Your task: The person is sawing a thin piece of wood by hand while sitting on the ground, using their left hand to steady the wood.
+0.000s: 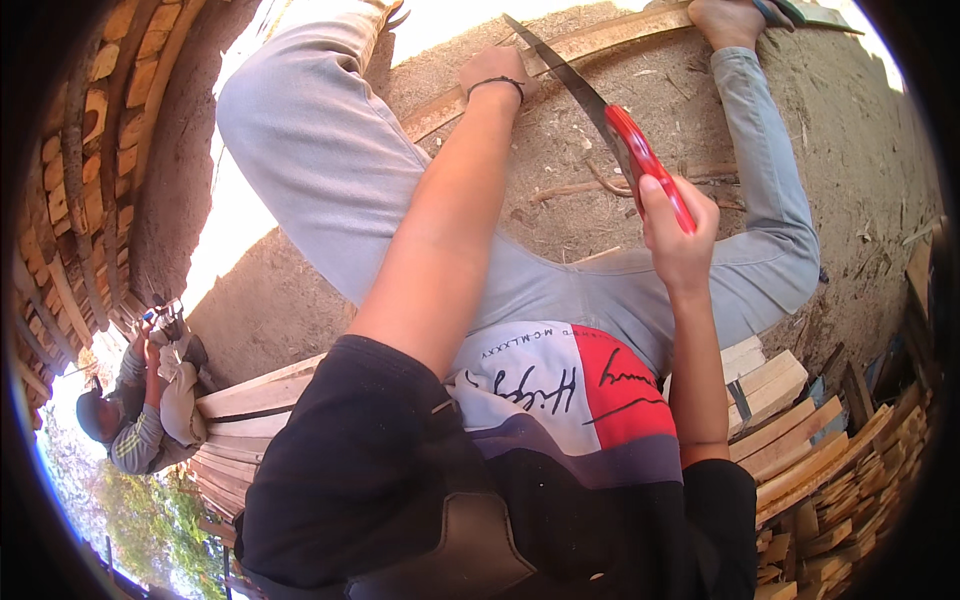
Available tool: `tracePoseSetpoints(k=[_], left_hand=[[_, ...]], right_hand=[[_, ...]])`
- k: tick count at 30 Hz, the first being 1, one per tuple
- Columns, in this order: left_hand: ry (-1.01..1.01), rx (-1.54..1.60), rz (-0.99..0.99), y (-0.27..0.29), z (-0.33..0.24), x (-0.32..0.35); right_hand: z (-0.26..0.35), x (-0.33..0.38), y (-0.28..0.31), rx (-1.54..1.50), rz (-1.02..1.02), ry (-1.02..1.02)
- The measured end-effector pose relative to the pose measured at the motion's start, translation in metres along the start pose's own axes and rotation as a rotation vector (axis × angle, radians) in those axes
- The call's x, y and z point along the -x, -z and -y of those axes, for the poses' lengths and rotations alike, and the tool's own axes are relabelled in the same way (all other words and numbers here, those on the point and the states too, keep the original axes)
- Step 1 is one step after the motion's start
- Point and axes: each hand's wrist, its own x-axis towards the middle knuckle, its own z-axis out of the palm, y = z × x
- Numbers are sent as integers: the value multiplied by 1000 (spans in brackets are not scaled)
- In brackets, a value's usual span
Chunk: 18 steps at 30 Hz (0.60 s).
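Observation:
My right hand (682, 235) is wrapped round the red handle of a hand saw (640, 150), thumb along its side. The dark blade slants up and to the left, its far part passing over a long wooden board (625, 37) just right of my left hand. My left hand (497, 72), a dark band at its wrist, is closed on that board, its fingertips mostly out of sight. Toward its right end my bare right foot (728, 22) rests on the board. Whether the teeth touch the wood, I cannot tell.
Dirt floor (560, 215) with wood chips and thin sticks lies between my legs. Stacked timber (780, 400) stands at the lower right, long boards (250, 400) behind my left side. A person (150, 400) in a cap sits at the far left near a brick wall (100, 130).

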Motion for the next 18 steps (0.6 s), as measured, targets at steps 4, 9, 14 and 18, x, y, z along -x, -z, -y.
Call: tracePoseSetpoints(k=[4,9,14,18], left_hand=[[20,-19,9,-5,10,-1],[-16,-3,40,-6,-7,-3],[-4,6,27,-4,0,-2],[22,20,24,-11,7,2]], right_hand=[[10,48,26,4,16,-70],[-16,-25,-28,30,-40,137],[3,2,-9,39,-18,-7],[11,47,20,42,18,-66]])
